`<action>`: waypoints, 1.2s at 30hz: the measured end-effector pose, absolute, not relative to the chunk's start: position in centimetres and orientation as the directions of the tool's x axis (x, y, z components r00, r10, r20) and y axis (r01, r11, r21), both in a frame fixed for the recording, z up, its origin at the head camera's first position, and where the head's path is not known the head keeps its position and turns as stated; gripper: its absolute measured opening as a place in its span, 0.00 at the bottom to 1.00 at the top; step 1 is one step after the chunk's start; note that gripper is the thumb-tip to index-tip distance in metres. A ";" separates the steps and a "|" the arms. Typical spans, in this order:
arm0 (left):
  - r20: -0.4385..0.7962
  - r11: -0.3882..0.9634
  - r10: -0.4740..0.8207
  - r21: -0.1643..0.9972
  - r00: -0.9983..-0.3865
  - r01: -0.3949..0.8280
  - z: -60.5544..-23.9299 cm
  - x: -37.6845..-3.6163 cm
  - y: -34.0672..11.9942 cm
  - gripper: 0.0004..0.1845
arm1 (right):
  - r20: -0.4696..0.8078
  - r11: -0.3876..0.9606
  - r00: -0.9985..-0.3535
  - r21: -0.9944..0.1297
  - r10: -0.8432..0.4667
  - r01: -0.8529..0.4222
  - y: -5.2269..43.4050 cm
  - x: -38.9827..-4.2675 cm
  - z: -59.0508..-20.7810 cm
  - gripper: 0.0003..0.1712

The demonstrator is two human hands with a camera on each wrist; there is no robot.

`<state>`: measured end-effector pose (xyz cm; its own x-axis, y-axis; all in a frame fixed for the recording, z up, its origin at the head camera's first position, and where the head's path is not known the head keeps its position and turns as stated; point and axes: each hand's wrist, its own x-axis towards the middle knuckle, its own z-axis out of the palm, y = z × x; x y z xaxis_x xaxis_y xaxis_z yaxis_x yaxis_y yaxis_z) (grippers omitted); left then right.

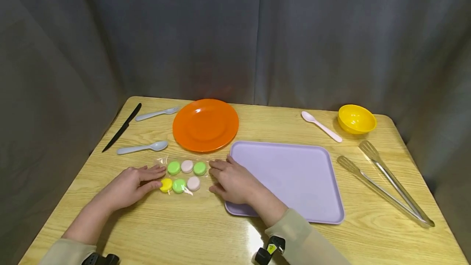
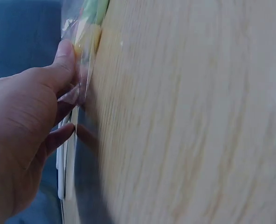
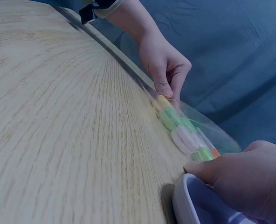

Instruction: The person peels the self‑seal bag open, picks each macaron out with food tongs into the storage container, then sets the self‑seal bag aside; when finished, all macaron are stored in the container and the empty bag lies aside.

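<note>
A clear plastic bag of macarons (image 1: 187, 166) lies on the table, holding several green, pale pink and yellow rounds in two rows. At its left end my left hand (image 1: 126, 187) grips the film, the thumb beside the yellow macaron (image 1: 166, 185). In the left wrist view, the thumb (image 2: 65, 56) presses the film, with a finger behind it. My right hand (image 1: 235, 181) holds the bag's right end, its wrist over the purple tray (image 1: 287, 179). The right wrist view shows the right thumb (image 3: 201, 171) at the bag's end; the other fingers are mostly hidden.
An orange plate (image 1: 206, 126) sits behind the bag. To the left lie a black knife (image 1: 123, 128), a grey fork (image 1: 156, 113) and a grey spoon (image 1: 141, 148). On the right are a pink spoon (image 1: 324, 128), a yellow bowl (image 1: 357, 120) and metal tongs (image 1: 390, 191).
</note>
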<state>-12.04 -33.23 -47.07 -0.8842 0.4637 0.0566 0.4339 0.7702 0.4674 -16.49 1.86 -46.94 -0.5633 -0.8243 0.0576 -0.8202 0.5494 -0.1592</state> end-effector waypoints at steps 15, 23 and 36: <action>0.387 0.730 0.500 0.293 -0.775 0.618 -46.4 -11.7 -32.3 0.09 | 0.064 0.545 -0.560 -0.161 -0.826 -0.823 1.8 -16.5 -47.1 0.27; 0.412 0.762 0.462 0.267 -0.785 0.589 -46.3 -11.7 -32.1 0.12 | 0.068 0.546 -0.566 -0.189 -0.822 -0.816 2.1 -16.6 -47.1 0.29; 0.405 0.778 0.428 0.290 -0.808 0.557 -46.0 -11.4 -32.1 0.07 | 0.075 0.541 -0.563 -0.200 -0.823 -0.817 2.0 -16.8 -47.1 0.24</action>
